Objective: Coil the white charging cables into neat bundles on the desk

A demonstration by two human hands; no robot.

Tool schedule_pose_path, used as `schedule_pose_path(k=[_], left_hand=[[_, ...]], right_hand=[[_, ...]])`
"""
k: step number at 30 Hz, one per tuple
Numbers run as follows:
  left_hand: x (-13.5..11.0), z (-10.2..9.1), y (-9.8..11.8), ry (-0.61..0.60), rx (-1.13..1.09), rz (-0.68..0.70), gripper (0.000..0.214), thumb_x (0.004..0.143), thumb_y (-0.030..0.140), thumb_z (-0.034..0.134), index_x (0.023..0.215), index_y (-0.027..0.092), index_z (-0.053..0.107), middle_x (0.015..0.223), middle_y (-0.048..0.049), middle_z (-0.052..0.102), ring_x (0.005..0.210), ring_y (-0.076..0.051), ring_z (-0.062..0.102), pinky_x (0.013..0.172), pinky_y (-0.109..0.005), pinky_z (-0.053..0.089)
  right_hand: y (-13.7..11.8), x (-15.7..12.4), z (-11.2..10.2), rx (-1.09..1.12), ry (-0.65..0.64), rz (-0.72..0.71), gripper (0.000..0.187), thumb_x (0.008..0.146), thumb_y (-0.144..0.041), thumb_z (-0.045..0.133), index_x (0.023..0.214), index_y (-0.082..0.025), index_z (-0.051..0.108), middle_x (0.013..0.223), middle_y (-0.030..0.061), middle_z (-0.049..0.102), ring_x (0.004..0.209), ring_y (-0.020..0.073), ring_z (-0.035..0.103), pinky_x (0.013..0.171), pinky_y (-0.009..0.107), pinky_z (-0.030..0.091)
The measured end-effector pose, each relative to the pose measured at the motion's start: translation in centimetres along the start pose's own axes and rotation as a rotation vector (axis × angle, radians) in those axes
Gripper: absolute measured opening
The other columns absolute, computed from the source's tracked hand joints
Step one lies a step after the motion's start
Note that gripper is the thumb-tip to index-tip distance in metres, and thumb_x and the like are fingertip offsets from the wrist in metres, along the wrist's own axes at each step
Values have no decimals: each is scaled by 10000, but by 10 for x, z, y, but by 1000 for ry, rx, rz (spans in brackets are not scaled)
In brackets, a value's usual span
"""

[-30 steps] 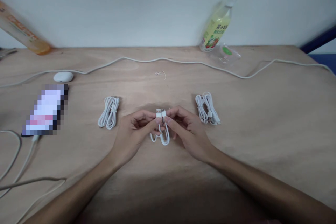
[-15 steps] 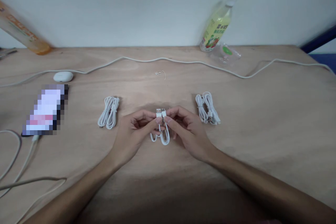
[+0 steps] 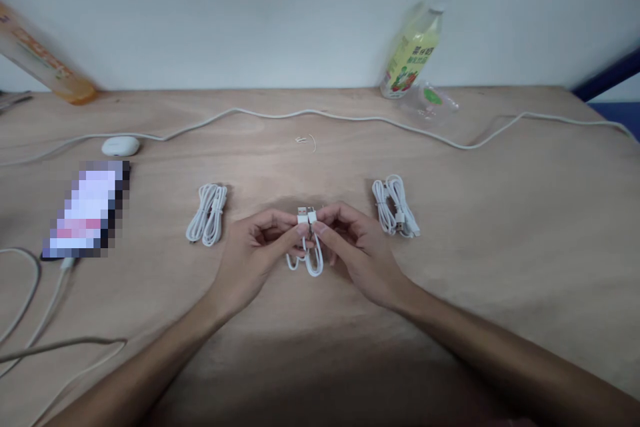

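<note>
Between my hands is a coiled white USB cable (image 3: 315, 261), its two plugs side by side and pointing away from me. My left hand (image 3: 263, 240) pinches the left plug, a USB-A one with a metal end. With thumb and index finger, my right hand (image 3: 353, 240) grips the cable at the other plug. The thumbs nearly meet, and the loops hang below them. Fingers hide part of the coil. A bundled white cable (image 3: 207, 213) lies left of my left hand. Beyond my right hand lie more bundled white cables (image 3: 395, 207).
Small white tie scraps (image 3: 306, 141) lie ahead of my hands. A long white cord (image 3: 350, 117) crosses the wooden table (image 3: 500, 227). To the left are a phone (image 3: 87, 210) and a white case (image 3: 121, 145). A yellow-labelled bottle (image 3: 413, 50) and an orange bottle (image 3: 47, 60) lean at the wall.
</note>
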State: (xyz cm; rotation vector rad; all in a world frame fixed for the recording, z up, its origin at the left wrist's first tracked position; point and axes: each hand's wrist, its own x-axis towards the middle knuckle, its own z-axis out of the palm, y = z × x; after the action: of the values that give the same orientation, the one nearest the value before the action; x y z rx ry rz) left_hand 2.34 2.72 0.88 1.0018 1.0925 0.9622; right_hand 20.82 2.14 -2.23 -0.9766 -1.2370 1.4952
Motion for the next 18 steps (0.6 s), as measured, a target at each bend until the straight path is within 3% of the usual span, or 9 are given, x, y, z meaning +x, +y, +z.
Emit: schedule_pose_path(k=[18], left_hand=[[1, 0, -2, 8, 2, 7, 182, 774, 264, 957, 871, 179, 829, 700, 6, 815, 631, -125, 769, 643, -173, 647]], right_hand=[[-1, 0, 0, -10, -3, -2, 170, 1000, -382, 745, 996, -213, 742, 823, -7, 707, 646, 108, 608, 537, 222, 486]])
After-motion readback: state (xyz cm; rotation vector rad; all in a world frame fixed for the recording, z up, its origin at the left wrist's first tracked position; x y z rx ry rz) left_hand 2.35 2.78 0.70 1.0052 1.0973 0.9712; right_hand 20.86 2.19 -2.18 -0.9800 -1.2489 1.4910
